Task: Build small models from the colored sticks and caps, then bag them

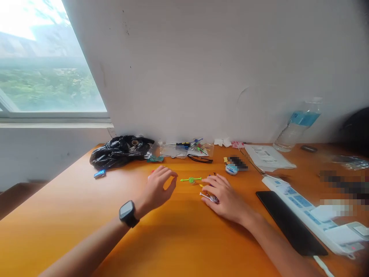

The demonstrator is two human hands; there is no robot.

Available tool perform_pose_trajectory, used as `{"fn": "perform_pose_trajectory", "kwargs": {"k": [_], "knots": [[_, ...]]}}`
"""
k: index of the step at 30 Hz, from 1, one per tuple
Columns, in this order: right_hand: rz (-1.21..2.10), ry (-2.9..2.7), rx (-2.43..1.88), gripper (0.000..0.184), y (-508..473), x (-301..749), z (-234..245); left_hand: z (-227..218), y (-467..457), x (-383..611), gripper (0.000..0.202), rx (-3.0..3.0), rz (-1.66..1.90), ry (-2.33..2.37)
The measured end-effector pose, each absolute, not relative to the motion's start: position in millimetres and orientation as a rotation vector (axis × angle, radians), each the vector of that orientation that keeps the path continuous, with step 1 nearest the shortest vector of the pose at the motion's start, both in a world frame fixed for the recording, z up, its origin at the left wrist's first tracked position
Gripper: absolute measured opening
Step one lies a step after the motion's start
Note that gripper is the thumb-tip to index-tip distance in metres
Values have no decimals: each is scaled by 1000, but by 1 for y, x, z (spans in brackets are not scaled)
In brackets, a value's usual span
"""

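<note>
Head view: at an orange table (pixel 72 215), left hand (pixel 160 188), watch (pixel 127 213) on wrist, hovers loosely curled, fingers apart, holding nothing. Right hand (pixel 225 197) lies flat, fingers spread, thumb touching a small white piece (pixel 211 198), not closed on it. Green stick (pixel 190 179) lies btwn the hands. Black bag (pixel 119 151) rear left; power strip (pixel 314 215) at right.

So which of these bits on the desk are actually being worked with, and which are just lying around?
In use: green stick piece, small white piece beside it.
Lying about: black bag, glasses, water bottle, power strip, papers.
</note>
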State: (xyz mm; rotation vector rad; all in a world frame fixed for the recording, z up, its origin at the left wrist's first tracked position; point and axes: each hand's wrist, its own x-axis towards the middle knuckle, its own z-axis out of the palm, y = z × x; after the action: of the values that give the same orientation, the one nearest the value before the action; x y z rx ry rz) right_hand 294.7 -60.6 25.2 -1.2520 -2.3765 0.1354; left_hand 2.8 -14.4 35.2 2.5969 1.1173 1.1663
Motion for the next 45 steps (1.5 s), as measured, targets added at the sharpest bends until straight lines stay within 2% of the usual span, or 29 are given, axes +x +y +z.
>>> {"fn": "perform_pose_trajectory", "kwargs": {"k": [2, 6, 10, 12, 15, 18, 21, 27, 33, 45], "knots": [[137, -2330, -1271, 12, -54, 290, 34, 24, -37, 7, 12, 2620, 1065, 976], [170, -2418, -1304, 23, -23, 266, 43, 5, -55, 11, 16, 2711, 906, 765], [380, -2425, -1453, 9, 19, 245, 48, 5, -52, 5, 17, 2655, 1014, 831], [529, -2308, -1369, 7, 36, 236, 55, 17, -44, -1, 15, 2557, 1131, 928], [687, -2084, -1120, 13, 50, 218, 71, 50, -19, -5, 11, 2221, 1302, 1194], [707, -1853, -972, 15, 47, 199, 86, 84, 11, -1, 36, 1823, 1213, 1158], [762, -1753, -910, 17, 36, 188, 93, 98, 31, 9, 44, 1649, 1233, 1014], [1054, -1656, -937, 18, 30, 202, 82, 78, 34, 11, 43, 1803, 1231, 924], [1350, -1602, -958, 22, 39, 203, 50, 66, 26, 0, 38, 2214, 906, 984], [1431, -1659, -890, 22, 39, 197, 44, 68, 28, -3, 16, 2170, 924, 881]]}}
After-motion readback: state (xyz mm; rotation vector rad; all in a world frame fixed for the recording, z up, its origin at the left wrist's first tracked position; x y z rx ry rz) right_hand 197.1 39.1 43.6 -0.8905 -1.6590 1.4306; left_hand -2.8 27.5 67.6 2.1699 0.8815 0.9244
